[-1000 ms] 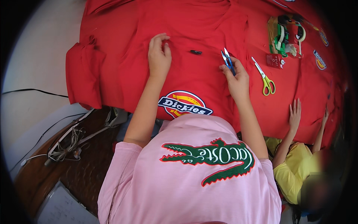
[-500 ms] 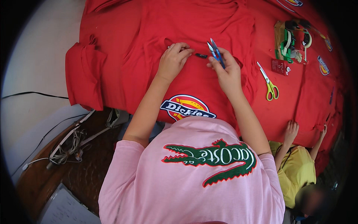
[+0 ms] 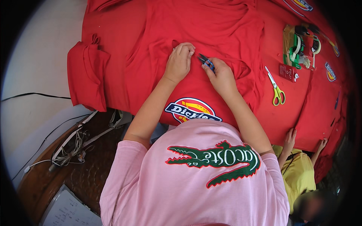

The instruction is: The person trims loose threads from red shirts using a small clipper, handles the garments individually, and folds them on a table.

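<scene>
Spread over the table is a red shirt (image 3: 203,26), its folds bunched round my hands and its printed emblem (image 3: 190,110) nearest my body. My left hand (image 3: 179,63) is closed, its fingertips pinching the shirt's cloth. In my right hand (image 3: 222,77) I grip a pair of blue-handled thread snips (image 3: 207,63). Their dark blade tips point up and left, close beside my left fingertips. The small black label on the cloth is hidden by the snips and fingers. Any thread between the blades is too small to see.
Yellow-handled scissors (image 3: 276,90) lie to the right, near a small red box (image 3: 288,72) and a green tape dispenser (image 3: 296,51). A folded red garment (image 3: 86,75) sits at the left edge. At lower right, a co-worker in a yellow shirt (image 3: 301,169) touches red cloth.
My right hand has moved left and slightly down, bringing the snips from upright to beside my left fingertips. My left hand keeps its pinch. The whole view has shifted slightly.
</scene>
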{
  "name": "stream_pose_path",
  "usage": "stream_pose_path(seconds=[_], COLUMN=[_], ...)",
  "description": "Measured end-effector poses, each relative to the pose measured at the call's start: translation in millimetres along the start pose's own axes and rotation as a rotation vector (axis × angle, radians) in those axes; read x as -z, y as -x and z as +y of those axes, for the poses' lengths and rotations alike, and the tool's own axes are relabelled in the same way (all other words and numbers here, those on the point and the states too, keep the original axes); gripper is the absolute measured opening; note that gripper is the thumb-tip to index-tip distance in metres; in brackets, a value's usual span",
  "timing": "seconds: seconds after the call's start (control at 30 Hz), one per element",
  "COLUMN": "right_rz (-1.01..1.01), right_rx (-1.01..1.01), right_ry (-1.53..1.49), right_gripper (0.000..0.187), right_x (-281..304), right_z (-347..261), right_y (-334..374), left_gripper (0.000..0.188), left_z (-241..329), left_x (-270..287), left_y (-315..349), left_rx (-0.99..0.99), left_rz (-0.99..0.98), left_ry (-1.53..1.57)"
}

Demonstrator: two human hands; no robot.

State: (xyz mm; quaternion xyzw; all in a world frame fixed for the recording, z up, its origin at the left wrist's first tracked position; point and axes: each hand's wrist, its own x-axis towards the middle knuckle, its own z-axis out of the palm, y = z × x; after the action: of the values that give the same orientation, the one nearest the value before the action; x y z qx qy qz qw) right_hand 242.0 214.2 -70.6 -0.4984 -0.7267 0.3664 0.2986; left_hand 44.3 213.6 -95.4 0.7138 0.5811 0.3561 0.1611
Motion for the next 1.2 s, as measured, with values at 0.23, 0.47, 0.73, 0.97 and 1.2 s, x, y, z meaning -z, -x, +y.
stream_pose_path(seconds=[0.23, 0.47, 0.73, 0.97, 1.2], right_rz=[-0.098, -0.083, 0.135, 0.583, 0.161], right_rx=[-0.111, -0.060, -0.369, -0.586, -0.527], right_ry=[0.207, 0.208, -0.571, -0.689, -0.374], right_gripper=[0.028, 0.028, 0.024, 0.021, 0.029], right_x=[-5, -10, 101, 182, 110], right_z=[-14, -6, 7, 78, 26], right_y=[-9, -8, 28, 139, 184], left_gripper=[0.010, 0.007, 0.015, 0.055, 0.047], left_z=[0, 1, 30, 11, -34], left_x=[-1, 4, 193, 253, 141], left_y=[0, 6, 49, 135, 226], left_rx=[-0.038, 0.027, 0.305, 0.081, 0.798], left_rz=[0.022, 0.024, -0.027, 0.657, 0.220], left_ry=[-0.004, 0.016, 1.708, 1.954, 0.584])
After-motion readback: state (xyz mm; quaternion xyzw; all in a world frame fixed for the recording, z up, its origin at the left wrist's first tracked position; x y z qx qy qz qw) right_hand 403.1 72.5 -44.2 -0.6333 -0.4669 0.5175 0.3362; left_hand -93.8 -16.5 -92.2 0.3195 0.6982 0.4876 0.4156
